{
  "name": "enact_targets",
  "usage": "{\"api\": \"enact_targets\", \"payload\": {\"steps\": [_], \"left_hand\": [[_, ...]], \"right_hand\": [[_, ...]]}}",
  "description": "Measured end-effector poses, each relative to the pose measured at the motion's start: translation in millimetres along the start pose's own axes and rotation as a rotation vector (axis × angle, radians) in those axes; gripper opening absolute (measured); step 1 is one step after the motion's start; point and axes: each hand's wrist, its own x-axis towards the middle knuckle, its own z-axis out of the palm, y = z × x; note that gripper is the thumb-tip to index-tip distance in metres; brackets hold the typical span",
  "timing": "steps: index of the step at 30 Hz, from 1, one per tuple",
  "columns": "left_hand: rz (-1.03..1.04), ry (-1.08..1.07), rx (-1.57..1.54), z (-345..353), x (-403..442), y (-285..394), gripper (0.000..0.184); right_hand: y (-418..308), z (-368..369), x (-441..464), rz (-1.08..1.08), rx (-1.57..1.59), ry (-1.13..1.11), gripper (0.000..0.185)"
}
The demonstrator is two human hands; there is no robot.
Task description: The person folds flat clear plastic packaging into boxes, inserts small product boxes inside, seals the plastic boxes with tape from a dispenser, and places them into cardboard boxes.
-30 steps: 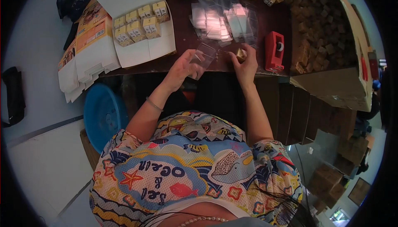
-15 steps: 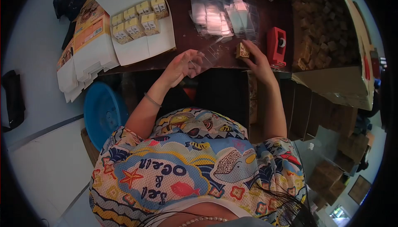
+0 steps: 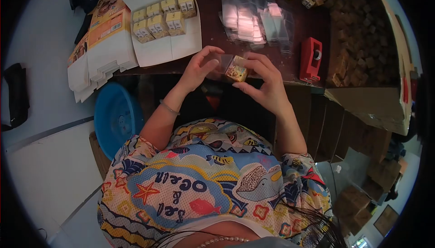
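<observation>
In front of my body, just over the table's near edge, my right hand (image 3: pixel 267 82) grips a small printed yellow box (image 3: pixel 236 71) between thumb and fingers. A clear plastic sleeve (image 3: pixel 222 63) is in my left hand (image 3: pixel 200 70), its fingers curled round the sleeve's left side. The yellow box meets the sleeve's right end; how far it sits inside I cannot tell. Beyond my hands lie flat clear plastic pieces (image 3: pixel 242 21) in a loose pile on the dark table (image 3: pixel 208 30).
An open white carton (image 3: pixel 186 44) with several yellow boxes stands at the left, beside stacked flat cartons (image 3: pixel 102 35). A red tape dispenser (image 3: pixel 311 60) is at the right, next to a large cardboard box (image 3: pixel 371 105) of small boxes. A blue basin (image 3: pixel 115 125) is below left.
My right hand has lifted the small yellow box off the table and brought it left to the clear sleeve. My left hand still holds the sleeve, which is now turned toward the box.
</observation>
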Motion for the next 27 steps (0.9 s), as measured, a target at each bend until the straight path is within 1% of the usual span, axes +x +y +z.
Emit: {"api": "enact_targets", "payload": {"steps": [2, 5, 6, 9, 12, 14, 15, 18, 20, 21, 24, 27], "left_hand": [[-0.076, -0.05, 0.042, -2.6, -6.3, 8.9, 0.029], [-0.139, -0.049, 0.114, -7.4, -10.2, -0.7, 0.026], [-0.165, -0.036, 0.088, -8.9, -11.0, -1.6, 0.026], [-0.235, -0.009, 0.043, -14.1, -14.0, -4.5, 0.026], [-0.258, -0.016, 0.058, -17.4, -14.8, -6.9, 0.025], [-0.235, -0.026, 0.058, -15.6, -15.0, -1.9, 0.025], [-0.201, 0.003, 0.072, -12.0, -15.3, -0.1, 0.024], [-0.116, 0.074, 0.125, -1.3, -14.8, 1.1, 0.023], [-0.079, 0.112, 0.163, 2.0, -16.0, -1.2, 0.022], [-0.103, 0.107, 0.174, 2.9, -17.4, -0.4, 0.021], [-0.159, 0.105, 0.189, 1.1, -20.8, 3.6, 0.019], [-0.187, 0.111, 0.151, 0.3, -21.6, 3.5, 0.019]], "right_hand": [[-1.5, -0.4, -3.5, 0.071, 0.079, -0.06, 0.047], [5.3, -7.7, -6.4, 0.102, 0.022, -0.161, 0.048], [5.3, -7.9, -7.1, 0.118, 0.011, -0.191, 0.048], [1.2, -2.2, -13.7, 0.041, -0.074, -0.237, 0.048], [2.4, 6.4, -19.7, 0.064, -0.07, -0.145, 0.049], [9.4, 6.9, -20.2, 0.235, 0.162, -0.076, 0.05], [11.2, 7.1, -19.8, 0.32, 0.279, -0.041, 0.051], [6.3, 11.7, -18.2, 0.154, 0.023, -0.001, 0.053], [2.2, 12.7, -19.1, 0.094, -0.065, -0.018, 0.053], [0.7, 12.6, -19.7, 0.063, -0.109, -0.026, 0.053], [2.2, 6.2, -22.6, 0.071, -0.077, -0.13, 0.054], [-2.0, 5.4, -26.3, 0.084, -0.122, -0.191, 0.054]]}}
